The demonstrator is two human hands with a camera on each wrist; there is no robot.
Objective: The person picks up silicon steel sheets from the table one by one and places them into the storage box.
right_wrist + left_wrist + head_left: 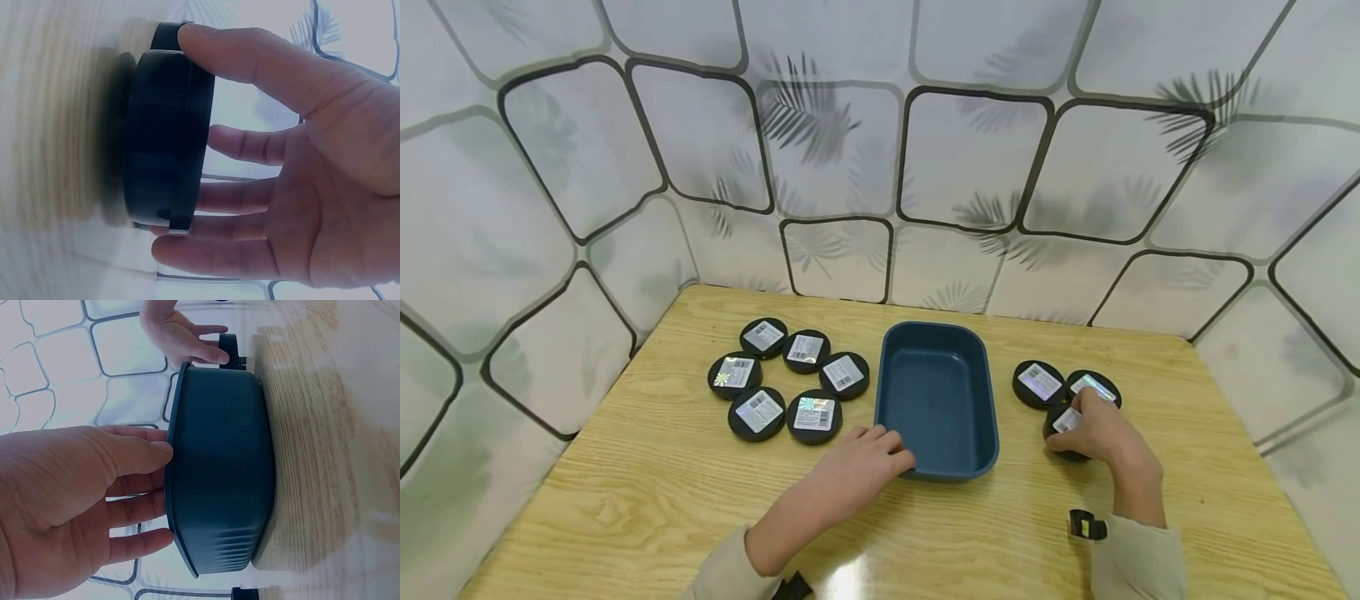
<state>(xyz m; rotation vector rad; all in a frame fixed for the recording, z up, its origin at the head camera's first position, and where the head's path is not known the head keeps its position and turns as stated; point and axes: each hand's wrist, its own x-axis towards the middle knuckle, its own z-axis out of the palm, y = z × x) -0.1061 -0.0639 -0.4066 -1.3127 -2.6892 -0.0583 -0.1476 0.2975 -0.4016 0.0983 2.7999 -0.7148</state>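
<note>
A dark blue rectangular bin (936, 408) stands in the middle of the table. At its near left corner my left hand (857, 471) pinches the rim, the thumb (144, 455) outside and the fingers reaching behind the edge. To the right of the bin, my right hand (1105, 433) grips a round black container (1066, 419) with a white barcode label on top. Its side (165, 137) shows between thumb and fingers in the right wrist view. Two like containers, one on the left (1039, 384) and one behind (1093, 387), lie close by; fingers partly cover the latter.
Left of the bin, several more round black labelled containers (815, 417) lie in a loose ring on the wooden table (647, 483). Patterned fabric walls (970, 167) enclose the table's back and sides. Both wrists wear black straps (1087, 525).
</note>
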